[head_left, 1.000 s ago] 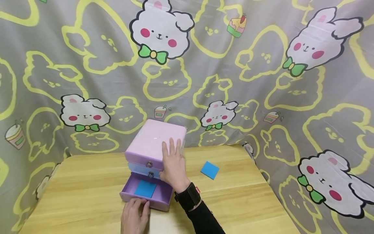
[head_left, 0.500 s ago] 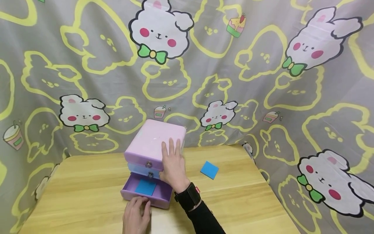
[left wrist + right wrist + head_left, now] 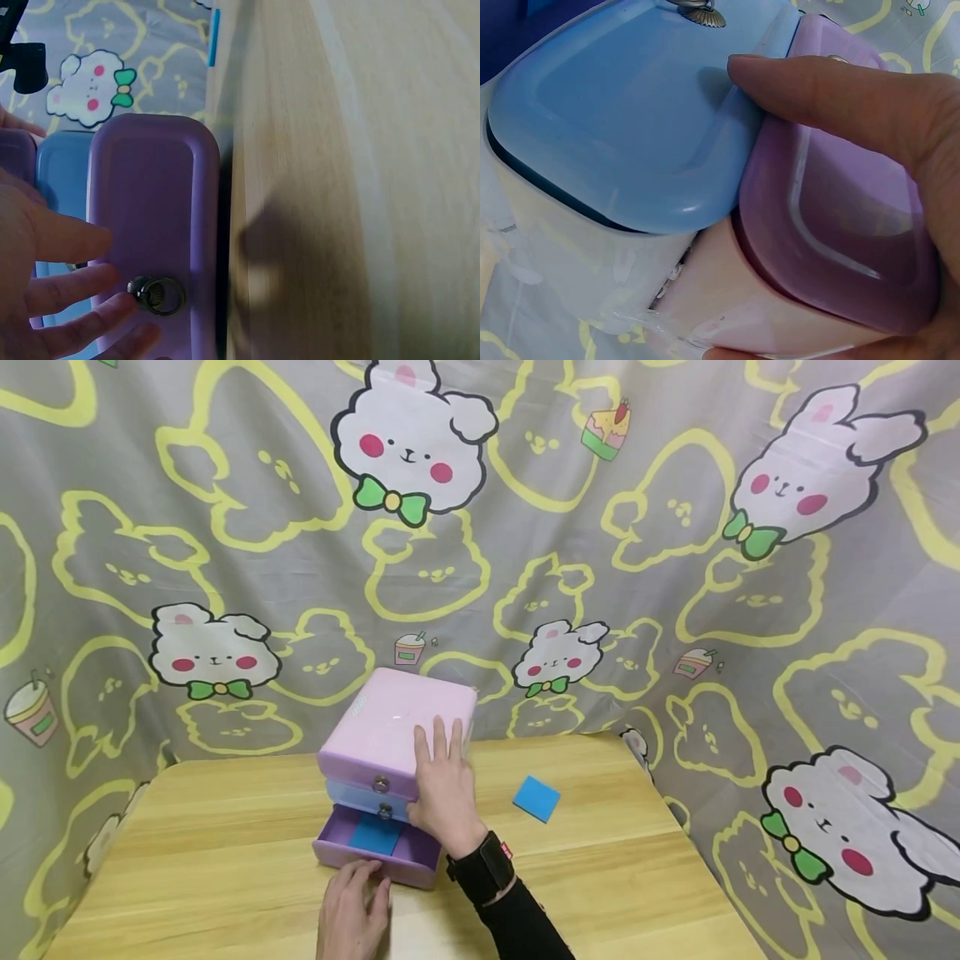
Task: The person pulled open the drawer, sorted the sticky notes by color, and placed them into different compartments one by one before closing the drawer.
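Note:
A small chest of drawers (image 3: 405, 714) with a pink top stands on the table. Its bottom purple drawer (image 3: 330, 855) is pulled partly out, and a blue square piece (image 3: 375, 835) lies in it. My left hand (image 3: 351, 910) touches that drawer's front with extended fingertips, beside the ring pull (image 3: 157, 294). My right hand (image 3: 447, 793) lies over the chest's right front edge, fingers spread straight on the top. Its thumb rests on the front of the blue middle drawer (image 3: 630, 112), across the purple top drawer (image 3: 832, 217).
Another blue square (image 3: 537, 798) lies on the wooden table (image 3: 600, 868), right of the chest. A grey curtain (image 3: 480, 577) with rabbit prints hangs behind the table and along its sides. A black band (image 3: 482, 867) is on the right wrist.
The bottom drawer has slid a little further into the chest, with the left hand following it forward. More of the blue square inside is covered. The right hand stays in place.

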`<state>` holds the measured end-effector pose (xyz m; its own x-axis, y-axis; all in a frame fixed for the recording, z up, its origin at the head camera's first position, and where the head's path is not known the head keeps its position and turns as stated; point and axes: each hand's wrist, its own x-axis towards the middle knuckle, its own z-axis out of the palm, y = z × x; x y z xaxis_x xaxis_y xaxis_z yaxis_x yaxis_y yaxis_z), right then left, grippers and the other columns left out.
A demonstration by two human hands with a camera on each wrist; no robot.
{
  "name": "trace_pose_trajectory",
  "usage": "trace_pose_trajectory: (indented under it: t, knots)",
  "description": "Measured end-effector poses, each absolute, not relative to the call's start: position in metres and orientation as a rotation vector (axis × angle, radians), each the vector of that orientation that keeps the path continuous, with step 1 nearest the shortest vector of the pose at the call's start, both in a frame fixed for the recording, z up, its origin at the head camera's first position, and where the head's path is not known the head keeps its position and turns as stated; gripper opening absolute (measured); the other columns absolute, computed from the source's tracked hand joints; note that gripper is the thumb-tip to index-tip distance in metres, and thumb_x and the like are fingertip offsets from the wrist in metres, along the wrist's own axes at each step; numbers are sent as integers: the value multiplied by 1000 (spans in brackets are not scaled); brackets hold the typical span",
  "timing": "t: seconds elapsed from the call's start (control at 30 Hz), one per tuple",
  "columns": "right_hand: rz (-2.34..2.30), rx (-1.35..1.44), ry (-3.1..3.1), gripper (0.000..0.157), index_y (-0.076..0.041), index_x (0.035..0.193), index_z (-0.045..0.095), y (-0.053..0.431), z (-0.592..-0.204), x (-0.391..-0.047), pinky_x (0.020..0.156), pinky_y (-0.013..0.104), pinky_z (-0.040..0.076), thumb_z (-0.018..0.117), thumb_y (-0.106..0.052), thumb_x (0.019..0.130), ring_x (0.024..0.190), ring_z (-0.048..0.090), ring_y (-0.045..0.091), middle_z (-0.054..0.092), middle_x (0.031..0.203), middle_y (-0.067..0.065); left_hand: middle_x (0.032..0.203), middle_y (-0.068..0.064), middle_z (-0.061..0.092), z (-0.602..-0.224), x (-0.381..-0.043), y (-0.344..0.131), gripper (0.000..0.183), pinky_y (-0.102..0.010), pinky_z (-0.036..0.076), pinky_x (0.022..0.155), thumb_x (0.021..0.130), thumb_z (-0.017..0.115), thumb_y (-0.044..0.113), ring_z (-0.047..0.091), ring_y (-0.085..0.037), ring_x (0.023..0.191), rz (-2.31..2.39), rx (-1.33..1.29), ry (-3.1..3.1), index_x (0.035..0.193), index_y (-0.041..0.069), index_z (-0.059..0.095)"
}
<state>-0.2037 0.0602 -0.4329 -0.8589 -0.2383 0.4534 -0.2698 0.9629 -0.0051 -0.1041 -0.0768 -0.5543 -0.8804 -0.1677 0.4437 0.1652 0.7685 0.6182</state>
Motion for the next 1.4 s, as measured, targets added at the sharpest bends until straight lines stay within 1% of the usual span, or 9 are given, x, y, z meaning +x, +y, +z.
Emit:
trace_pose_trajectory:
  t: [0.2, 0.5, 0.6, 0.73, 0.8, 1.23, 1.4]
  knots:
    - [98, 366, -2666, 119, -11, 153, 39, 59, -433, -204, 75, 42, 64, 96, -46, 55, 149, 34, 50, 38, 161, 21, 104, -12, 71, -559, -105, -78, 31, -49, 53, 79, 75, 83, 3, 65, -31, 92, -906, -56, -2423, 105, 3, 75]
    - [85, 364, -2645, 119, -11, 152, 40, 60, -433, -204, 73, 41, 64, 97, -47, 53, 148, 36, 50, 40, 160, 21, 104, -12, 70, -559, -107, -79, 30, -49, 52, 80, 75, 83, 4, 65, -31, 92, -869, -93, -2438, 104, 2, 75]
    - [78, 367, -2632, 119, -11, 151, 41, 59, -433, -204, 73, 41, 64, 97, -47, 52, 147, 37, 50, 41, 159, 21, 110, -13, 70, -555, -107, -80, 32, -49, 52, 83, 79, 81, 6, 64, -32, 97, -876, -106, -2495, 110, 1, 74]
    - [81, 365, -2642, 119, -11, 151, 41, 59, -433, -203, 74, 42, 64, 97, -47, 52, 147, 37, 50, 41, 159, 21, 120, -15, 68, -552, -106, -79, 40, -51, 52, 89, 83, 79, 10, 64, -34, 104, -903, -97, -2603, 121, 0, 70]
    - [86, 361, -2649, 119, -11, 152, 41, 59, -433, -203, 75, 42, 64, 97, -46, 53, 147, 37, 50, 40, 160, 21, 123, -16, 67, -553, -107, -78, 43, -51, 52, 91, 83, 79, 11, 63, -34, 106, -912, -88, -2628, 124, 0, 69]
    - [70, 359, -2630, 119, -11, 151, 41, 60, -434, -204, 78, 43, 63, 97, -46, 51, 147, 38, 50, 41, 159, 21, 130, -20, 63, -551, -114, -75, 51, -56, 51, 92, 84, 78, 14, 62, -38, 109, -915, -152, -2656, 130, -3, 64]
    - [72, 365, -2626, 119, -11, 151, 41, 60, -433, -203, 78, 43, 63, 97, -46, 52, 146, 38, 51, 41, 159, 22, 132, -20, 62, -550, -118, -73, 52, -57, 52, 91, 84, 78, 15, 62, -39, 110, -902, -150, -2681, 131, -3, 63]
